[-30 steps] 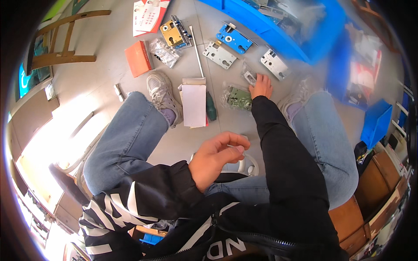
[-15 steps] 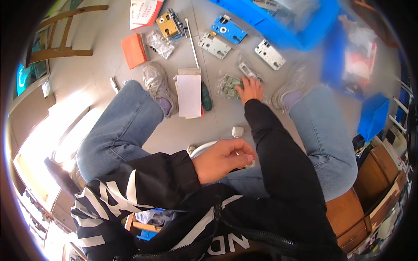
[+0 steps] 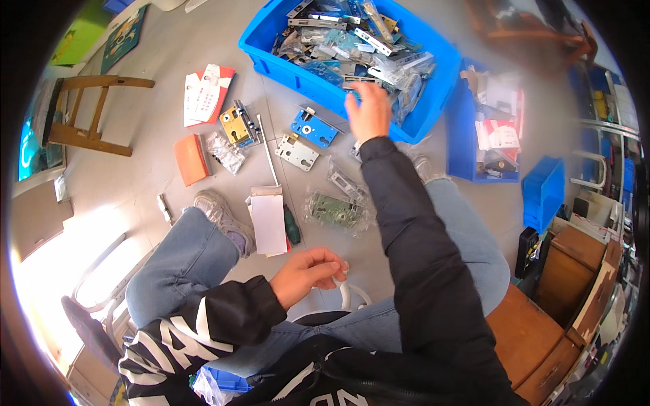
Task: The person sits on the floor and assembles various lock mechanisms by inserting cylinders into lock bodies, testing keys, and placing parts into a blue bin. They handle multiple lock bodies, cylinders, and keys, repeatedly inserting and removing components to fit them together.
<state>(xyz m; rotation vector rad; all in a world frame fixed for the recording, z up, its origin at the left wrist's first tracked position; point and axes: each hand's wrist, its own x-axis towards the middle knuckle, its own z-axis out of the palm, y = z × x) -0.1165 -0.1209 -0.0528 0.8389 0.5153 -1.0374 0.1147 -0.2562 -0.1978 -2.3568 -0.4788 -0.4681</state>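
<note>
While stretched out over the near rim of the big blue bin (image 3: 433, 81), right hand (image 3: 369, 111) blurs, fingers spread, gripping nothing visible, nearest the bagged silver lock plates (image 3: 379, 47) heaped inside, long axes pointing every way. Left hand (image 3: 305, 274) curls loosely by the lap, pinching a small pale piece (image 3: 342, 271), its shape unclear.

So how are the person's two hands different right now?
The right hand is stretched far out to the rim of the big blue bin of metal lock parts; the left hand stays close in, between the knees. The right hand is blurred, its fingers spread; the left hand is sharp, its fingers curled by a white ring-shaped thing. Both wear black sleeves.
</note>
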